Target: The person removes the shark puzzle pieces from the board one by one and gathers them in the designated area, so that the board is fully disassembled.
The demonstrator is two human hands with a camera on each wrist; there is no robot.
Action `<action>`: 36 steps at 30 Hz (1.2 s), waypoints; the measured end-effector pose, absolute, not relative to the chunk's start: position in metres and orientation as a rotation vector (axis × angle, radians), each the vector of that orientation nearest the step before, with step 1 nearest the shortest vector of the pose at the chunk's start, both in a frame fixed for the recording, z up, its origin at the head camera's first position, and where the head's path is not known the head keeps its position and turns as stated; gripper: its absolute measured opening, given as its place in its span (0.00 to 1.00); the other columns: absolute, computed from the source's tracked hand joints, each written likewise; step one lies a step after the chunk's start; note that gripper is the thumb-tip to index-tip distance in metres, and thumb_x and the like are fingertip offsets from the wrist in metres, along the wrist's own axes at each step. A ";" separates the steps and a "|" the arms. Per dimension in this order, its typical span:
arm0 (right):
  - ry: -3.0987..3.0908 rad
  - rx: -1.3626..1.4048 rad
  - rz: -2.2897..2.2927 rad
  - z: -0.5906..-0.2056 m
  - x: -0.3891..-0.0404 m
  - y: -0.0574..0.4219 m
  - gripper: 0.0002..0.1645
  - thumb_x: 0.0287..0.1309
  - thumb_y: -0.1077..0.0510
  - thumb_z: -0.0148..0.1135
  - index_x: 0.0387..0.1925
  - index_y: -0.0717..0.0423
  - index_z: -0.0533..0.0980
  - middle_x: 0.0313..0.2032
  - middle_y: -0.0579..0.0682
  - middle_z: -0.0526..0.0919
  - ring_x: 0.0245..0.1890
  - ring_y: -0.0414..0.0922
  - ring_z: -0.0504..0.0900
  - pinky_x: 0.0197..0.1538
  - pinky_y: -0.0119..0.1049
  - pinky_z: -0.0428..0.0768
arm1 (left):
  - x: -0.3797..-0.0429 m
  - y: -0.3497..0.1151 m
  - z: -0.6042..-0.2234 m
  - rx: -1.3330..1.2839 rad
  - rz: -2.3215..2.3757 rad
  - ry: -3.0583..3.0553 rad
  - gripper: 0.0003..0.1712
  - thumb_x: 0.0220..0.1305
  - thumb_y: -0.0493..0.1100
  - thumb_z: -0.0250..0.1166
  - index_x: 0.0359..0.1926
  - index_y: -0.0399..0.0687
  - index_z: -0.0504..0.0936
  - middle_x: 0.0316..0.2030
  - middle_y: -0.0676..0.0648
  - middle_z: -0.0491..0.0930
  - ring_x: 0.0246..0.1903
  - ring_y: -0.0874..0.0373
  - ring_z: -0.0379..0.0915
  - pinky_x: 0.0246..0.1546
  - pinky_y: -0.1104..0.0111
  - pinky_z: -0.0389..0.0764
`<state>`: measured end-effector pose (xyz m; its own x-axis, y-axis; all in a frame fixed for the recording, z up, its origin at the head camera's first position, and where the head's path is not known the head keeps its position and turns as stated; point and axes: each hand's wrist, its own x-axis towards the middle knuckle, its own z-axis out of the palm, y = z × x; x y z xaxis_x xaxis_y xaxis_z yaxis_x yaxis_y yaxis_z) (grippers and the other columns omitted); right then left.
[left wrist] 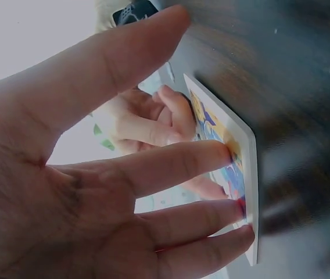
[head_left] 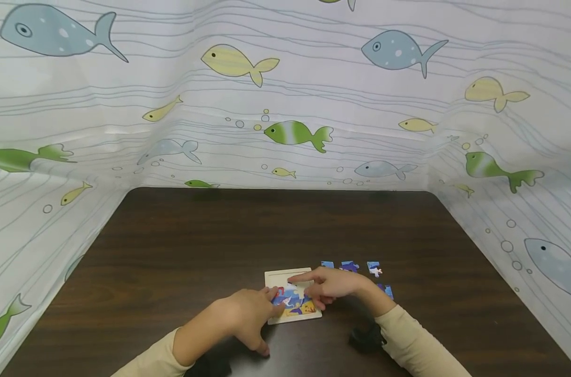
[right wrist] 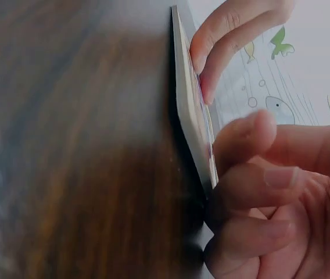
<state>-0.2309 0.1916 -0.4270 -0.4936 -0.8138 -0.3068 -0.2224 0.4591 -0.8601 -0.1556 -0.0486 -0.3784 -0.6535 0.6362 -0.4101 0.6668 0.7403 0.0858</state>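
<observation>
A small jigsaw puzzle in a pale tray lies on the dark table, showing a blue and yellow sea picture with a bare patch in its upper part. My left hand rests its fingertips on the puzzle's left side, thumb spread away towards the table; the left wrist view shows straight fingers at the tray's rim. My right hand reaches over from the right. Its index finger is stretched onto the bare patch, while the other fingers bend loosely beside the tray's edge, with nothing visible between them.
Several loose puzzle pieces lie on the table beyond and to the right of my right hand. Dark wrist gear sits under the right wrist. A fish-patterned curtain encloses the table's back and sides.
</observation>
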 end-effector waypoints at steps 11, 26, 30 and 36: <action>1.943 -0.748 -1.100 -0.429 -0.227 0.188 0.26 0.67 0.61 0.48 0.66 0.53 0.67 0.15 0.45 0.71 0.11 0.37 0.62 0.17 0.28 0.61 | -0.156 -0.046 -0.381 1.015 -0.132 2.555 0.45 0.42 0.67 0.73 0.64 0.63 0.74 0.67 0.42 0.68 0.61 0.43 0.71 0.56 0.54 0.76; 2.065 -0.756 -1.158 -0.422 -0.224 0.183 0.22 0.66 0.64 0.50 0.60 0.51 0.72 0.27 0.48 0.75 0.18 0.38 0.66 0.20 0.27 0.66 | -0.158 -0.047 -0.380 1.021 -0.095 2.560 0.45 0.42 0.66 0.74 0.64 0.61 0.74 0.67 0.41 0.68 0.59 0.42 0.73 0.53 0.56 0.79; 2.053 -0.769 -1.184 -0.423 -0.225 0.181 0.22 0.64 0.66 0.53 0.59 0.55 0.70 0.37 0.55 0.82 0.20 0.41 0.72 0.20 0.28 0.68 | -0.158 -0.048 -0.380 1.015 -0.095 2.553 0.45 0.43 0.66 0.74 0.64 0.61 0.74 0.67 0.41 0.68 0.60 0.42 0.72 0.54 0.54 0.78; 2.126 -0.777 -1.172 -0.428 -0.226 0.176 0.19 0.63 0.64 0.58 0.54 0.57 0.69 0.30 0.51 0.83 0.17 0.40 0.72 0.20 0.28 0.69 | -0.158 -0.046 -0.380 1.010 -0.109 2.550 0.45 0.43 0.67 0.73 0.64 0.62 0.74 0.67 0.42 0.68 0.60 0.43 0.72 0.55 0.54 0.77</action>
<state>-0.2255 0.1765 -0.4277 -0.6594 -0.7220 -0.2097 -0.2082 0.4434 -0.8718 -0.1579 -0.0462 -0.3802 -0.6622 0.6416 -0.3872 0.6723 0.7368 0.0712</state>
